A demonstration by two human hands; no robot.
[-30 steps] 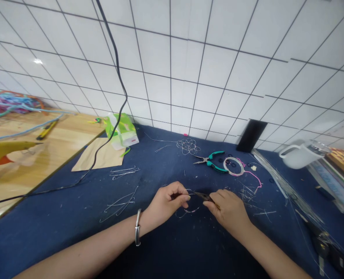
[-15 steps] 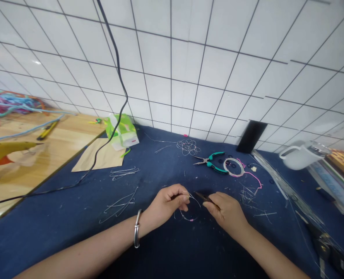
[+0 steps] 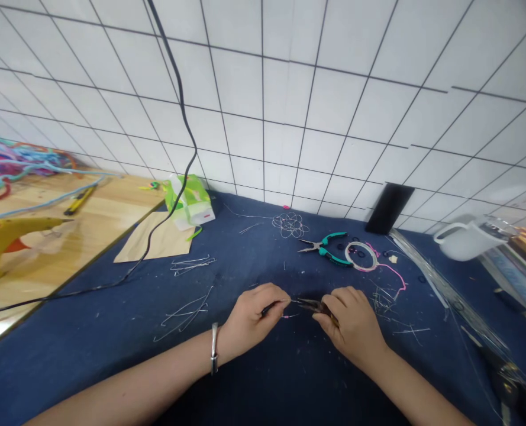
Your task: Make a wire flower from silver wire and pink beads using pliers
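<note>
The left hand is curling nearly closed, its thumb and fingers pinching one end of a thin wire just above the blue cloth. A silver bangle is sitting on that wrist. The right hand is closing around the handles of a dark pair of pliers, and the tips of the pliers are meeting the wire between the 2 hands. Whether the tips are actually gripping the wire is too small to tell. A small pink bit is lying on the cloth just below the wire.

Beyond the hands, farther from the person, a second pair of pliers with green handles is lying on the cloth, with a pale ring trailing pink cord just to its right and a small wire flower to its left. Left of the hands, loose cut wires are lying scattered. A green and white pack and a brown paper sheet are sitting at the cloth's far left edge, beside a wooden table. A black cable is hanging down across the white tiled wall behind the cloth. A white jug is standing far right of the hands.
</note>
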